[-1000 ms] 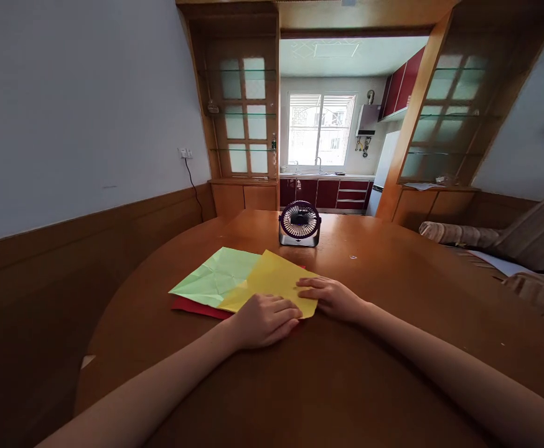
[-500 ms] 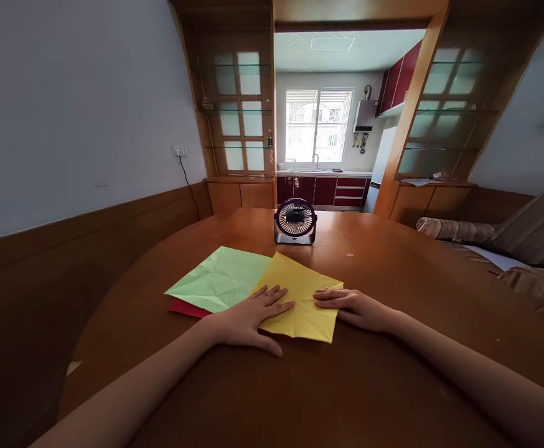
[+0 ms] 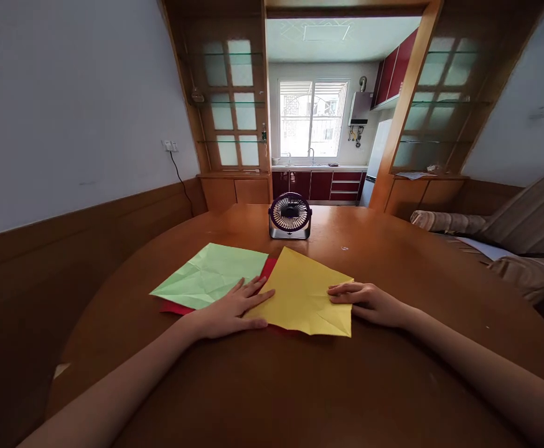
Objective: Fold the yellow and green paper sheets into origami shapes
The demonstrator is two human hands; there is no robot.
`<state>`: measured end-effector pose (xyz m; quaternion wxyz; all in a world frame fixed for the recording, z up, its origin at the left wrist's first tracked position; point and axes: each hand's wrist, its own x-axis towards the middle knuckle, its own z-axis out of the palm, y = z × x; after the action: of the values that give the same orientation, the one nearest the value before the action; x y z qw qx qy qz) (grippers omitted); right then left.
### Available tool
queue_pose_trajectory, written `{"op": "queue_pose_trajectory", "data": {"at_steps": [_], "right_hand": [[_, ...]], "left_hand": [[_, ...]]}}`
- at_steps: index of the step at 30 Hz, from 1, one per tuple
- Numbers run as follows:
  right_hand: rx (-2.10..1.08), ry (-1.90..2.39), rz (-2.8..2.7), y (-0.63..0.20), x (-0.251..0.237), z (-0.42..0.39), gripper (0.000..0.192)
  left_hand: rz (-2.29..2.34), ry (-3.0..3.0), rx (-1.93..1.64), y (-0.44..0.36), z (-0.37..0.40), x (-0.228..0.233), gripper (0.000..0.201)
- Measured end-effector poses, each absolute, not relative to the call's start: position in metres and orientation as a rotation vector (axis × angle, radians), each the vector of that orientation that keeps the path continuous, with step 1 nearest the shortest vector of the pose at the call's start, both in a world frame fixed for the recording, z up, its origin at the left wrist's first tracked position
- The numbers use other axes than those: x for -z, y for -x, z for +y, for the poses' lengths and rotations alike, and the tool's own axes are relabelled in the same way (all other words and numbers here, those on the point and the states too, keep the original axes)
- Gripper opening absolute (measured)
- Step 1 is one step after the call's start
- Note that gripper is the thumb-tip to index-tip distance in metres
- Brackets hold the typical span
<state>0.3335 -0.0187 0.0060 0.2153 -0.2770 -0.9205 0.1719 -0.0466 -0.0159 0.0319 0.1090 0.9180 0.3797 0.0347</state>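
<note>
Yellow paper (image 3: 307,289) lies on a table (image 3: 272,392) between two hands. The left hand (image 3: 232,308), spread flat and gripping nothing, rests on its left corner; the right hand (image 3: 370,303), nearly closed, pinches its right edge.

red paper (image 3: 269,267) mostly hidden under green sheet (image 3: 211,270) and yellow sheet (image 3: 304,289), striped upholstery (image 3: 540,218) cut off at right
</note>
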Motion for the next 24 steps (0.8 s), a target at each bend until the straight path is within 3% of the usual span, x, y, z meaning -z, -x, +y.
{"op": "queue_pose_trajectory", "data": {"at_steps": [2,8,13,19,24], "right_hand": [[-0.478,0.769,-2.563,-0.334,-0.006,-0.018,0.036],[-0.436,0.780,-2.560,-0.338,-0.002,-0.012,0.040],[-0.290,0.844,-2.497,-0.347,0.004,-0.004,0.039],[-0.342,0.783,-2.458,-0.343,0.006,0.000,0.039],[-0.432,0.728,-2.437,-0.330,0.003,0.001,0.033]], "left_hand": [[1.177,-2.716,-0.093,0.052,-0.015,-0.027,0.074],[1.309,-2.663,-0.083,0.063,-0.015,-0.022,0.075],[1.380,-2.539,-0.114,0.080,-0.004,-0.027,0.065],[1.301,-2.520,-0.331,0.087,0.000,-0.032,0.056],[1.082,-2.674,-0.395,0.055,-0.019,-0.038,0.077]]}}
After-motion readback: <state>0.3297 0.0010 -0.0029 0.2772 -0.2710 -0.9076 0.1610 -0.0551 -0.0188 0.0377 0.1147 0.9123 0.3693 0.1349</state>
